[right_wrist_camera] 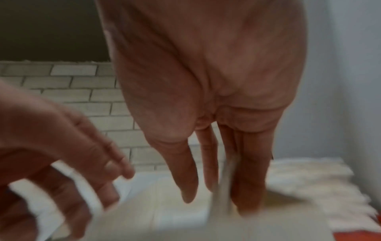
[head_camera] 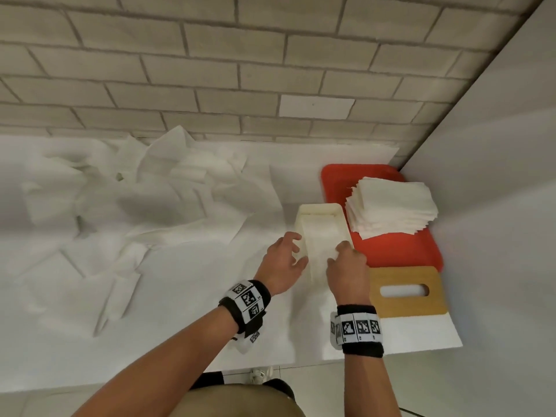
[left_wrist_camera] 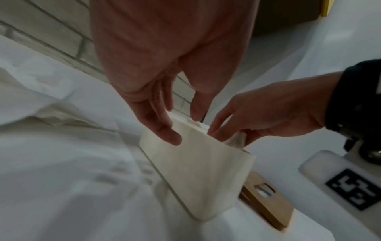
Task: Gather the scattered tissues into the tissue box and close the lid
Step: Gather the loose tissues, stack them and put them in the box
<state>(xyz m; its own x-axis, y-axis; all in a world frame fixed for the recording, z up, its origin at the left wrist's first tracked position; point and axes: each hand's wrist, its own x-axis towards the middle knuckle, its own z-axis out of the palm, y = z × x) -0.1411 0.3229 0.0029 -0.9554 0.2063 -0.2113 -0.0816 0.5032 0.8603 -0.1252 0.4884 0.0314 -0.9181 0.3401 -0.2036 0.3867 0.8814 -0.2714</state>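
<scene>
The cream tissue box [head_camera: 323,212] stands open on the white table, next to a red tray [head_camera: 397,254]. My left hand [head_camera: 298,249] is at the box's left wall; in the left wrist view its fingertips [left_wrist_camera: 171,135] touch the outer wall of the box [left_wrist_camera: 202,176] and the thumb hovers over the rim. My right hand [head_camera: 340,254] reaches into the near end of the box and pinches a tissue [left_wrist_camera: 237,141] between thumb and fingers. Several loose tissues [head_camera: 135,200] lie scattered to the left. The wooden lid [head_camera: 406,291] lies flat to the right of the box.
A stack of folded tissues [head_camera: 391,207] sits on the red tray. A brick wall [head_camera: 210,70] runs behind the table and a plain wall [head_camera: 496,176] closes off the right side. The table's front edge [head_camera: 150,383] is close to my body.
</scene>
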